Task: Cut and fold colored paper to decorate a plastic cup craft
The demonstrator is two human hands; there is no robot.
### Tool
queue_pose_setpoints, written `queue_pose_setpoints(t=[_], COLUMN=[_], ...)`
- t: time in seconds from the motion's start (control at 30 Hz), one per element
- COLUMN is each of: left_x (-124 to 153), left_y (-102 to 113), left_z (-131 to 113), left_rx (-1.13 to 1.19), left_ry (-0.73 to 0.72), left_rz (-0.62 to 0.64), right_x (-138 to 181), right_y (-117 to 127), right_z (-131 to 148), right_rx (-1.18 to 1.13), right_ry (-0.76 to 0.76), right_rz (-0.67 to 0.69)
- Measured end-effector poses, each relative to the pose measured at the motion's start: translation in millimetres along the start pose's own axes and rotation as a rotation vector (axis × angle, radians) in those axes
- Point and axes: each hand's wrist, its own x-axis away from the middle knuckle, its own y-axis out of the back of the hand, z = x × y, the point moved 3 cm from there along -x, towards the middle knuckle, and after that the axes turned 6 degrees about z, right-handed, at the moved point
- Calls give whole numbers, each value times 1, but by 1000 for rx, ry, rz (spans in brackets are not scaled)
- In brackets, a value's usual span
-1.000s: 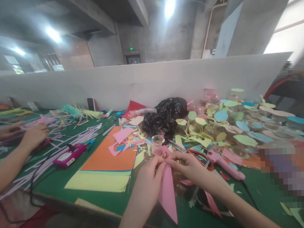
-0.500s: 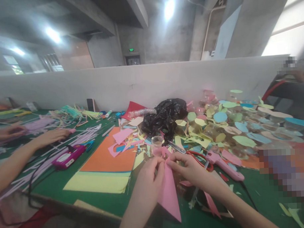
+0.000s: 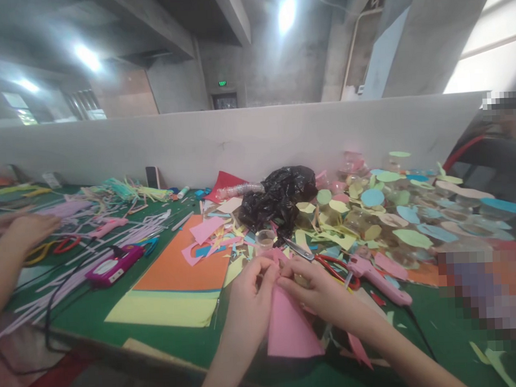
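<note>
Between my hands hangs a piece of pink paper (image 3: 291, 325), its wide lower part fanning out toward the table edge. My left hand (image 3: 255, 289) pinches its upper end from the left, thumb against fingers. From the right, my right hand (image 3: 310, 285) pinches the same end, fingertips close to the left ones. My fingers hide part of that upper end. Just beyond stands a small clear plastic cup (image 3: 266, 238). Red-handled scissors (image 3: 300, 249) and a pink glue gun (image 3: 382, 279) lie to the right of my right hand.
Orange and yellow paper sheets (image 3: 180, 264) lie left of my hands. Paper scraps surround a black plastic bag (image 3: 279, 195). Cups with coloured paper discs (image 3: 373, 198) crowd the right. A purple device (image 3: 115, 267) with a cord lies near a co-worker's hand (image 3: 30, 227).
The pink paper has turned in my fingers, its broad face now showing wider toward me. The co-worker's hand has drawn back left, uncovering another pink glue gun and scissors.
</note>
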Motion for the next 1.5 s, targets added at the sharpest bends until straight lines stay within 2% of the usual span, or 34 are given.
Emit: queue_pose_setpoints(t=[0.1,0.23,0.33,0.4,0.53,0.6,0.7,0.87,0.97,1.1,1.27,1.43,1.5], left_x=[-1,-6,-9,-8,-2,0,-2,-6,-6,-5,-3,-4,-4], left_y=[7,29,42,41,16,7,11,46,57,56,51,53,55], left_z=[0,3,10,15,22,23,24,30,31,32,31,35,39], left_rx=[32,68,103,139,180,156,160,202,240,235,216,200,193], left_ry=[13,-8,-51,-50,96,145,137,159,173,178,179,162,153], left_rz=[-116,-285,-328,-268,88,143,16,-274,-348,-407,-428,-313,-312], right_x=[2,3,3,2,1,0,0,3,2,-1,-4,-4,-4], right_y=[3,1,-2,-4,-4,-4,-3,-3,-5,-6,-8,-8,-8], right_z=[2,2,1,1,-3,-5,-3,7,10,8,-1,-6,-6], right_rx=[40,104,134,135,123,137,163,186,177,193,232,294,309], right_ry=[-9,28,70,96,122,117,118,108,68,31,96,88,81], right_rz=[6,18,17,9,6,-2,-26,-29,0,13,-4,-34,-46])
